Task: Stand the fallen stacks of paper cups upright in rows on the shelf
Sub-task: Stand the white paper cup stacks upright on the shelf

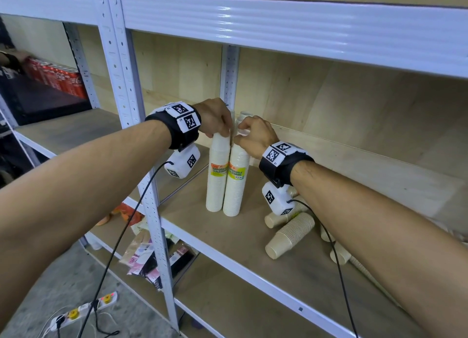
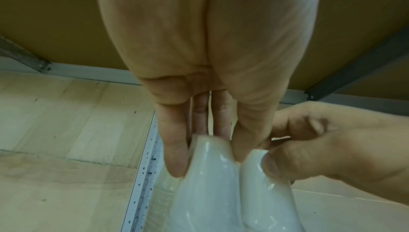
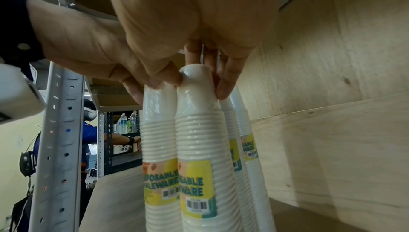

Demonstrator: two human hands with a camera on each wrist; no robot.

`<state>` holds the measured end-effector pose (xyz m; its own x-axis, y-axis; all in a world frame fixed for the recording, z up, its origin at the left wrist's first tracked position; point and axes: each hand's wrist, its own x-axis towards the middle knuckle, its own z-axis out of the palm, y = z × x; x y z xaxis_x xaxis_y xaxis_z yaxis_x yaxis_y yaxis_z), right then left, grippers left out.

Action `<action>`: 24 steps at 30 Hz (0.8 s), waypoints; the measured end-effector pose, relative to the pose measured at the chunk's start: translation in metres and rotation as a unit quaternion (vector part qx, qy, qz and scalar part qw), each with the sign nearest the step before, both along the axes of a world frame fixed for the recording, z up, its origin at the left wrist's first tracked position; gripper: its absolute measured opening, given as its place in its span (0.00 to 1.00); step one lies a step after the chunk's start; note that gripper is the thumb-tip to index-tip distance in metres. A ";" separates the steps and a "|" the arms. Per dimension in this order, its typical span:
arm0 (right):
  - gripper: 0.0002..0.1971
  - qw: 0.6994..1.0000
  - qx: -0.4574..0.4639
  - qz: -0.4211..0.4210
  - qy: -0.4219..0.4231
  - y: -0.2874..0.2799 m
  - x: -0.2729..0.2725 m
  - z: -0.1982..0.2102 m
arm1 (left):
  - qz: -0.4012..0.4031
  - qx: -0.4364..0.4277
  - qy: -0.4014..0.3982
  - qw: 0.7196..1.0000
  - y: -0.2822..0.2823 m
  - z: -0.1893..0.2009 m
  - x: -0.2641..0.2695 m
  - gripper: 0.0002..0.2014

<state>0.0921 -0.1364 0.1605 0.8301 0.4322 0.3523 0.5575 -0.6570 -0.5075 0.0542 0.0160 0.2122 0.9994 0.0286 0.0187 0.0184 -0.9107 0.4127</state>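
White cup stacks [image 1: 217, 175] under my hands, glossy wrap, each with a yellow-and-orange label [image 3: 194, 186], teal lettering, black barcode. At 4 o'clock of them, fallen stacks [image 1: 291, 234] in tan kraft, ribbed. Shelf board [image 1: 253, 274] pale wood grain; frame [image 1: 141, 140] white with dark punched holes. My wristbands [image 1: 183, 125] black, carrying black-and-white square markers. At 10 o'clock, red cans [image 1: 58, 78]. Power strip [image 1: 83, 310] at 7 o'clock: white, yellow sockets, red lights.
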 end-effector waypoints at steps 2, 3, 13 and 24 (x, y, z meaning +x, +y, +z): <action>0.18 1.000 -0.001 0.001 -0.001 0.000 0.000 0.001 | -0.008 0.003 -0.007 1.000 0.000 -0.001 0.000 0.14; 0.17 1.000 0.001 0.002 -0.001 0.000 0.000 0.001 | -0.009 0.002 -0.008 1.000 0.000 -0.001 0.000 0.14; 0.16 0.998 -0.029 0.050 -0.008 -0.004 -0.003 0.009 | -0.011 0.018 -0.053 0.998 -0.001 0.010 -0.009 0.14; 0.27 0.997 -0.072 0.009 -0.024 -0.055 0.005 0.028 | -0.067 -0.037 -0.160 0.984 -0.052 0.055 -0.006 0.14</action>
